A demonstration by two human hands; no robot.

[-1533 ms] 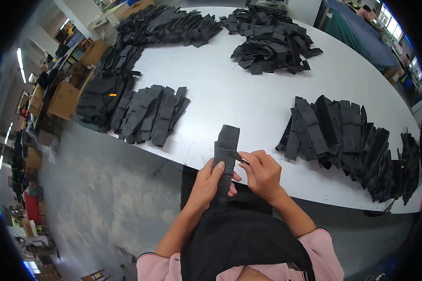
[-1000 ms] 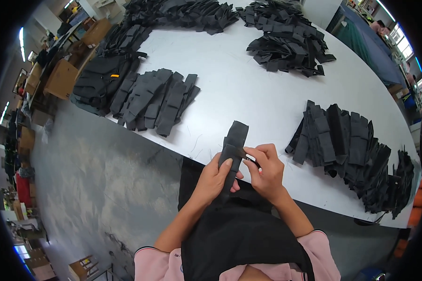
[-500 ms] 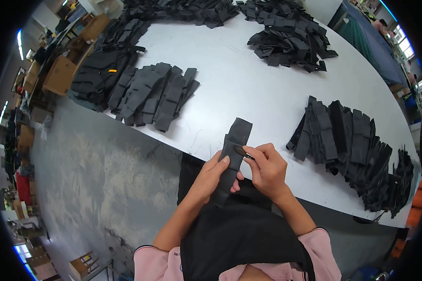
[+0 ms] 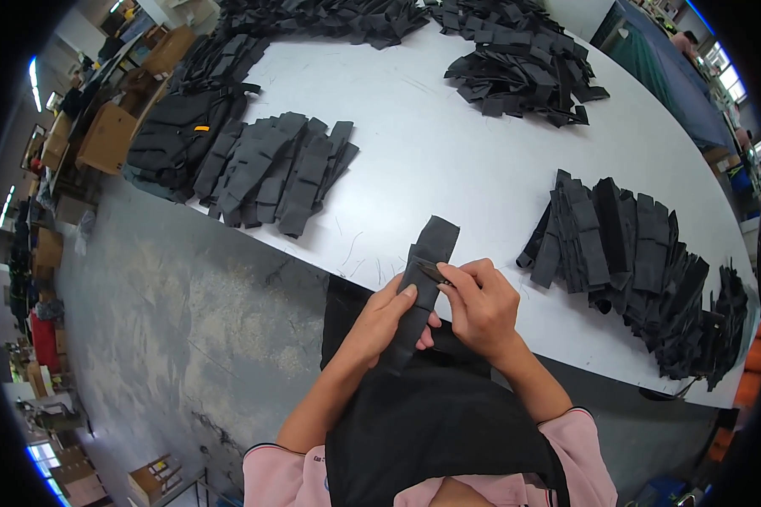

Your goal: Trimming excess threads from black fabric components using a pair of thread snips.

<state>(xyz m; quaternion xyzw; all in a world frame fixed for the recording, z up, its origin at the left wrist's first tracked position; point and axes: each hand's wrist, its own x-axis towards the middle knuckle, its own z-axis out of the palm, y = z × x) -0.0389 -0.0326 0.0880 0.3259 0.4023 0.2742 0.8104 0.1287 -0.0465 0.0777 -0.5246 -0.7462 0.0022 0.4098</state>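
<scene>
Person's left hand [image 4: 386, 319] wraps a long black fabric strip [image 4: 421, 283] from below, grip closed round it. Right hand [image 4: 482, 304] pinches the strip's upper part w/ a small dark tool, too small to identify. Strip is held just above the white bench [image 4: 448, 160] edge, btwn fanned rows of black fabric pieces [image 4: 279, 169] left & right [image 4: 634, 253].

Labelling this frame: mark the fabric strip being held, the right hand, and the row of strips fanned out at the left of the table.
Black fabric strip [image 4: 431, 253], head view, upper half above the fingers.
Right hand [image 4: 480, 308], head view, back of hand.
Fanned row of strips [image 4: 279, 169], head view, middle of the row.
</scene>
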